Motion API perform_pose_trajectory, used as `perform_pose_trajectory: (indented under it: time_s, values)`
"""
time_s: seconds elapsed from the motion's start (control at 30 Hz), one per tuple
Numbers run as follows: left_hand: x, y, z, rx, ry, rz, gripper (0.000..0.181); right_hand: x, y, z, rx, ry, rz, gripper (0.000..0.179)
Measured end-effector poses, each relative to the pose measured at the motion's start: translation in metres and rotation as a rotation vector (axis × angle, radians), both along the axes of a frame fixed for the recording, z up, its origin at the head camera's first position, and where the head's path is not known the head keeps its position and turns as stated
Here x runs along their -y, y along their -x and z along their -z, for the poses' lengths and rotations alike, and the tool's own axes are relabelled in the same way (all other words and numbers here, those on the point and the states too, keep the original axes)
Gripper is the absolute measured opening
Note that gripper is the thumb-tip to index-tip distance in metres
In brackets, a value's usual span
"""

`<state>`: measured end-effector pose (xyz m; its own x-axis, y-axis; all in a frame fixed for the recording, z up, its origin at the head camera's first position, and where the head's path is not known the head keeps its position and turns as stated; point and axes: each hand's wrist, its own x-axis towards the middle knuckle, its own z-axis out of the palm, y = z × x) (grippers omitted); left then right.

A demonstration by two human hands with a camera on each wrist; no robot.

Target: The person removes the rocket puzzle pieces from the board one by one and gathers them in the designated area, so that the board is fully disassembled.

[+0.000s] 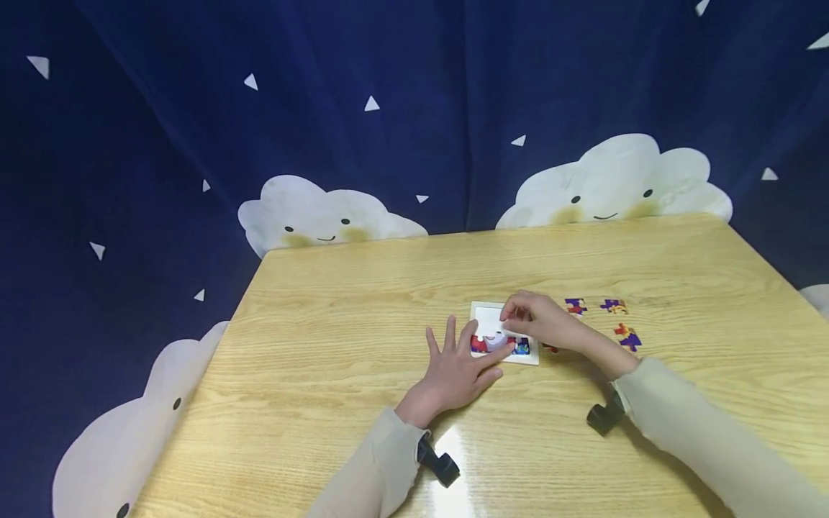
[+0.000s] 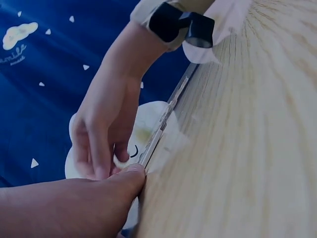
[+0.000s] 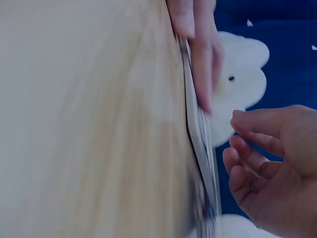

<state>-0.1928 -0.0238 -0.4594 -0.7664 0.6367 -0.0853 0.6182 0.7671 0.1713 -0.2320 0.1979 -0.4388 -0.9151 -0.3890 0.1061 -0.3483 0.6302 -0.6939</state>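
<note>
A small white-framed jigsaw puzzle lies on the table, its lower part filled with colourful pieces and its upper part bare white. My left hand is spread beside it, with a straight finger across the lower pieces; in the left wrist view the thumb touches the frame's edge. My right hand hovers over the upper right of the puzzle. In the right wrist view that hand has loosely bent fingers, thumb apart from the others, and no piece shows between them.
Loose jigsaw pieces lie right of the frame: one at the back, another beside it, and one nearer. A further piece is partly covered by the right hand. A dark blue curtain with clouds hangs behind the wooden table.
</note>
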Motion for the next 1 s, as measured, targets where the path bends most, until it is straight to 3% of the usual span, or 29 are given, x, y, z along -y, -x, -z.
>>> perform_pose_trajectory:
  time_s: [0.3,1.0]
  values:
    - [0.000,0.001,0.002,-0.006,-0.012,0.009,0.043,0.030,0.010,0.006,0.079,-0.039,-0.079,0.006]
    - [0.001,0.001,0.004,-0.006,-0.018,0.001,0.044,0.034,0.015,0.000,0.298,-0.051,-0.034,0.008]
